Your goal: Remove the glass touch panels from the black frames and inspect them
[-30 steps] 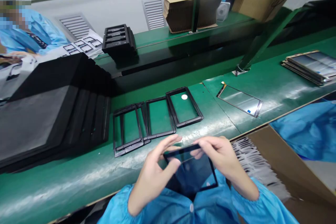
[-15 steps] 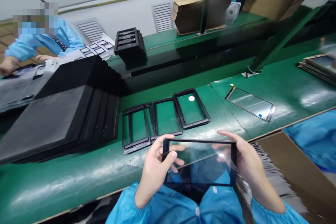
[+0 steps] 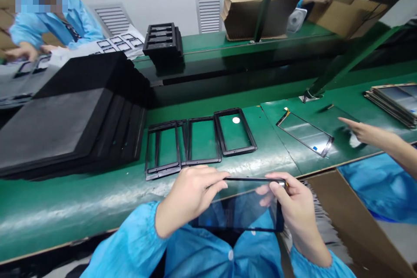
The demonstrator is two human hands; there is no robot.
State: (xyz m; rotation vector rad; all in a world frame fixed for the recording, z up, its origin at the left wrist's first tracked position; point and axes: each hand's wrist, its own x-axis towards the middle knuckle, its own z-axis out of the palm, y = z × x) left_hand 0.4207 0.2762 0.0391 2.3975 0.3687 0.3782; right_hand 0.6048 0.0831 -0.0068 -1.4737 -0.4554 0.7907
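Observation:
I hold a dark glass panel point(image 3: 241, 210) flat in front of my lap, just short of the green belt's near edge. My left hand point(image 3: 189, 195) grips its left end, fingers pinched along the top edge. My right hand point(image 3: 293, 208) closes round the right end, thumb on the top corner. Just beyond, several black rectangular frames point(image 3: 202, 139) lie side by side on the green conveyor belt point(image 3: 97, 213); the rightmost has a small white disc point(image 3: 236, 120) inside it.
A co-worker's hand point(image 3: 361, 132) reaches in from the right beside a glass panel point(image 3: 306, 132) lying on the belt. Stacked black foam trays point(image 3: 65, 117) fill the left. A cardboard box point(image 3: 345, 217) stands at my right. More panels point(image 3: 394, 97) are stacked far right.
The panel has tipped from upright to nearly flat and lower. My left fingers moved onto its top edge. A co-worker's hand came in from the right.

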